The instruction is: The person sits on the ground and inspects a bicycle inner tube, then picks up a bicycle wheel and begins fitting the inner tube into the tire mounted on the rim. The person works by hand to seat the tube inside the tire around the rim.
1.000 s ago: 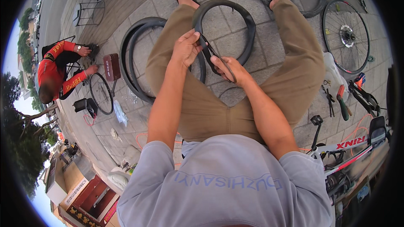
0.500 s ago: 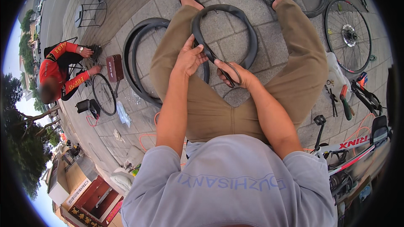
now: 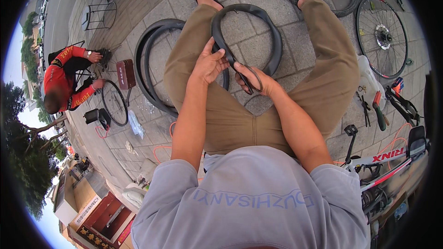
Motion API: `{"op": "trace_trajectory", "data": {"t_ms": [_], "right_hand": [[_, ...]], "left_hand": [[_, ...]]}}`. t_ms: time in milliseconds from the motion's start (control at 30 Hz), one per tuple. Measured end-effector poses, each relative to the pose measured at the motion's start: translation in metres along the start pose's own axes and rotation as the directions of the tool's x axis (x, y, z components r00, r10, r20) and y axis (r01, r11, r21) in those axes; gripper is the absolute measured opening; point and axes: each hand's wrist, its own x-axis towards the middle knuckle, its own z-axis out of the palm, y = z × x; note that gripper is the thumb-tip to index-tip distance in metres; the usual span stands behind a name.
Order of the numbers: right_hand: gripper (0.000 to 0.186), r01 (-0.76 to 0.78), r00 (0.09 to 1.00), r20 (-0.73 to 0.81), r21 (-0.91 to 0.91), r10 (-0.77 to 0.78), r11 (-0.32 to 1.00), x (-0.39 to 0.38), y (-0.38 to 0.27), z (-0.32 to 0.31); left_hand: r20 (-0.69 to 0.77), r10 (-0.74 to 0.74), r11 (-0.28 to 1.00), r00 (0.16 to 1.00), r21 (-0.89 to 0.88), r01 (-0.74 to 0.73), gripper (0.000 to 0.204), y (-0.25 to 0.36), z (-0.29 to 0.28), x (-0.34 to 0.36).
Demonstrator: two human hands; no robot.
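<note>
A black bicycle inner tube (image 3: 271,26) forms a ring between my legs, narrowing into a doubled, darker strip toward me. My left hand (image 3: 210,64) holds the ring at its lower left between thumb and fingers, some fingers loosely curled. Just right of it, my right hand (image 3: 255,80) grips the narrow doubled section, thumb on top and fingers wrapped round it. What exactly lies under that thumb is hidden. Behind my left leg, two larger tyre or tube rings (image 3: 145,53) lie on the grey paving (image 3: 162,10).
Left, a person in red (image 3: 57,83) sits beside a rim (image 3: 114,102) and a maroon toolbox (image 3: 124,74). Right lie a spoked wheel (image 3: 369,23), tools (image 3: 378,110) and a bicycle frame (image 3: 387,156). A tyre (image 3: 345,7) lies near my right foot; orange hose (image 3: 161,148) runs behind me.
Since a second ago, my hands and the tube have shifted slightly within the view. My left fingers have loosened and moved along the ring; my right hand has turned a little with the doubled section.
</note>
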Motion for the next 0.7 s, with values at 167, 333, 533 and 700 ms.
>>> {"op": "trace_trajectory", "data": {"t_ms": [167, 333, 533, 700], "right_hand": [[0.069, 0.014, 1.0, 0.021, 0.005, -0.014, 1.0, -0.002, -0.001, 0.001], [0.066, -0.008, 1.0, -0.008, 0.041, 0.008, 0.999, -0.003, -0.003, 0.002], [0.064, 0.0, 0.999, -0.052, 0.002, 0.001, 1.0, -0.005, -0.001, 0.005], [0.064, -0.005, 0.996, -0.088, -0.063, -0.001, 0.998, -0.006, -0.003, 0.008]], "left_hand": [[-0.01, -0.004, 1.0, 1.0, 0.003, 0.004, 0.069, 0.0, 0.002, -0.002], [-0.034, 0.006, 0.999, 0.999, -0.043, -0.008, 0.07, 0.002, 0.009, -0.003], [-0.051, 0.004, 0.998, 0.999, -0.059, -0.007, 0.071, 0.001, 0.011, -0.004], [0.018, 0.01, 0.997, 1.0, -0.074, -0.008, 0.075, 0.002, 0.007, -0.004]]}}
